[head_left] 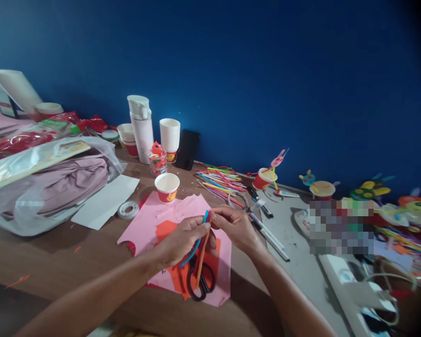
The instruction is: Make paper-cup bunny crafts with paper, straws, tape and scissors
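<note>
Both hands meet over the middle of the counter (56, 252), fingertips close together. The left hand (182, 241) and the right hand (236, 227) are each pinched on the top ends of a few coloured strips (200, 255). A blue one and an orange one show clearly, with a hint of red at the top; whether they are straws or paper cannot be told. The strips hang down and toward the near side, crossing above the scissors (200, 281). These lie shut on an orange paper (177, 276), on top of a pink paper (182, 208).

The work in hand looks like gathering the strips with their tops level. To do it well, one hand should hold the bunch firmly just under the tips while the other nudges each end flush. The lower ends fan apart, so a light squeeze further down would bring them side by side. The grip should stay soft enough not to crease them.

A paper cup (167, 187) stands just beyond the pink paper, a tape roll (128, 209) to its left, and a loose pile of strips (221, 181) lies further right.
</note>
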Available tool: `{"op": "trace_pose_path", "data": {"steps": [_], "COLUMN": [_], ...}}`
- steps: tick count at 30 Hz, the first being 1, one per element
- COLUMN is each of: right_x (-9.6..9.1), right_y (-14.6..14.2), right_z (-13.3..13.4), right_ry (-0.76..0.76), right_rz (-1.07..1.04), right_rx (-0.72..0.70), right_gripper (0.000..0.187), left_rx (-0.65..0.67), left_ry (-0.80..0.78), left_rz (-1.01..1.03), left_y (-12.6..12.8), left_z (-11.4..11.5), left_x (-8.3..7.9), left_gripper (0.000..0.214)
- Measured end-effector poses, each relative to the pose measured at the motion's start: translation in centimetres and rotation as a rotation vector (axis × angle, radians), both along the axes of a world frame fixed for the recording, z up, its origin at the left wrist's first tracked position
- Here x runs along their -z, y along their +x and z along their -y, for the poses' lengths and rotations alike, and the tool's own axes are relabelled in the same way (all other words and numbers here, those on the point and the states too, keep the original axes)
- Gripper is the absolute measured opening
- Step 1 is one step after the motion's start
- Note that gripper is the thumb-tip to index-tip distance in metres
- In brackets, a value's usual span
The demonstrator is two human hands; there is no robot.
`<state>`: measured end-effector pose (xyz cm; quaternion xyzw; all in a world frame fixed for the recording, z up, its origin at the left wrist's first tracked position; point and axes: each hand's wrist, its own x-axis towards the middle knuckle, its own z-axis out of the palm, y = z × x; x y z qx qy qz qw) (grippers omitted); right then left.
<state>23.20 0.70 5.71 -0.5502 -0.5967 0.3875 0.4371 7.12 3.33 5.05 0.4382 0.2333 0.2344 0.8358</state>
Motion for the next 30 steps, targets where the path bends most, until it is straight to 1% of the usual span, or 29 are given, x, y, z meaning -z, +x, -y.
{"op": "trace_pose_path", "data": {"steps": [6,11,16,21,26,30], "right_x": [0.4,0.2,0.2,0.2,0.3,0.7], "right_y": [-0.1,-0.1,-0.2,-0.4,-0.4,-0.2], "right_z": [0.0,0.1,0.1,0.0,-0.1,-0.2], "right_ry": [0.012,0.013,-0.07,-0.07,-0.087,-0.087], "right_rz": [-0.014,0.021,0.011,0.03,-0.059,-0.078], "right_rx": [0.019,0.013,-0.031,-0.033,-0.027,-0.009], "right_gripper": [0.021,0.02,0.023,0.019,0.019,0.019], "left_rx": [0.012,0.021,0.035,0.046,0.039,0.024], "left_ry": [-0.057,-0.096,-0.072,-0.058,-0.081,-0.093], "left_rz": [0.013,0.018,0.01,-0.028,-0.02,-0.015], "left_y": [0.0,0.1,0.4,0.5,0.5,0.5], "left_z": [0.1,0.0,-0.2,0.1,0.3,0.1], "left_x": [0.2,0.4,1.3,1.9,1.5,1.1], "left_gripper": [0.022,0.021,0.021,0.022,0.023,0.023]}}
